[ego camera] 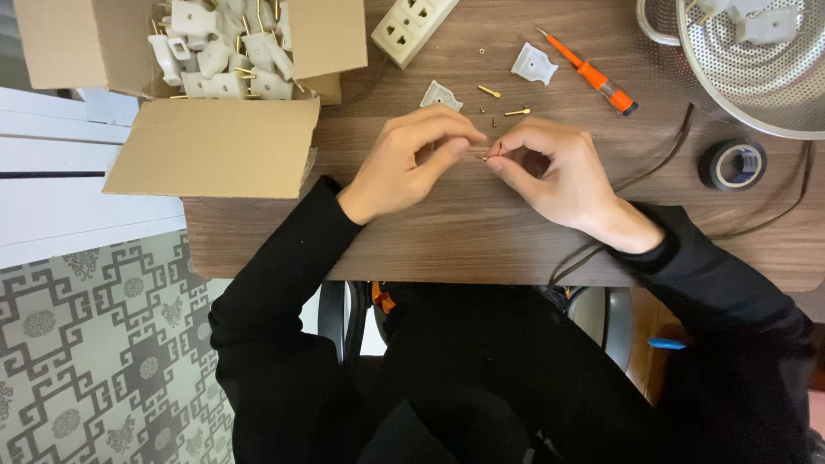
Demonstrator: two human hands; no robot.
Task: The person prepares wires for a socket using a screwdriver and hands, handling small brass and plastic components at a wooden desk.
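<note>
My left hand (pixel 411 159) and my right hand (pixel 554 172) meet over the wooden table (pixel 447 232), fingertips pinched together on the bare end of a thin brown wire (pixel 491 155). The brown cable (pixel 662 159) runs from my right hand across the table and off the front edge. Just beyond my fingers lie two white plug shell halves (pixel 441 94) (pixel 534 64), brass prongs (pixel 518 111) and small screws.
An open cardboard box (pixel 215 146) full of white plug parts sits at the left. A white power strip (pixel 409 27), an orange screwdriver (pixel 591 74), a metal colander (pixel 748 73) and a roll of black tape (pixel 733 164) lie around.
</note>
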